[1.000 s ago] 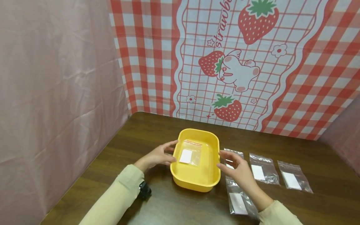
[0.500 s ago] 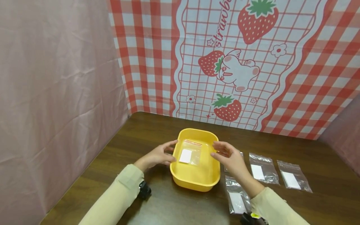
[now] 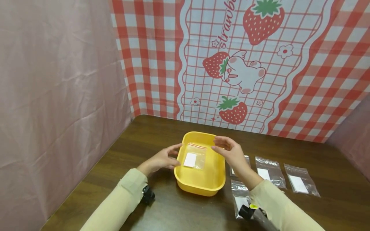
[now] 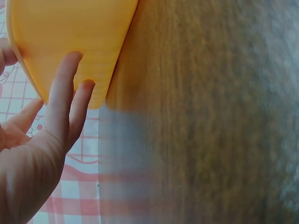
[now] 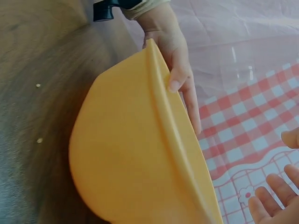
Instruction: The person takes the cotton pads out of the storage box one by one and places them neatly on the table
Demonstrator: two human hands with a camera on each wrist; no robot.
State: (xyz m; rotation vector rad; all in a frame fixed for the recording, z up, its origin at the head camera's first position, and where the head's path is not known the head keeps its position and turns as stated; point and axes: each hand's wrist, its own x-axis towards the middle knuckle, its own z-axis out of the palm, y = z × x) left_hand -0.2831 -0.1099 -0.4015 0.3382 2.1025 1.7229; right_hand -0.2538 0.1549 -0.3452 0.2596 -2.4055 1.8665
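A yellow plastic tub [image 3: 199, 189] stands on the table with a clear zip bag [image 3: 199, 155] holding a white card inside. At its left side, my left hand [image 3: 160, 159] touches the wall with fingers spread and fairly straight; the left wrist view shows fingers [image 4: 60, 98] lying along the outside of the tub [image 4: 42, 28]. My right hand [image 3: 231, 154] hovers over the tub's right rim, fingers loosely bent and holding nothing. In the right wrist view, the right hand's fingertips [image 5: 275, 198] stand apart from the tub [image 5: 126, 140].
Right of the tub lie more zip bags with white cards: one at the far right [image 3: 300, 181], one beside it [image 3: 270, 171], and a nearer one [image 3: 240, 194] partly behind the right arm. Another bag [image 3: 232, 170] is mostly hidden. A checked strawberry cloth [image 3: 231, 64] hangs behind.
My right hand has left the tub's right side and moved up and leftward over the rim. The left hand and the tub stay almost where they were.
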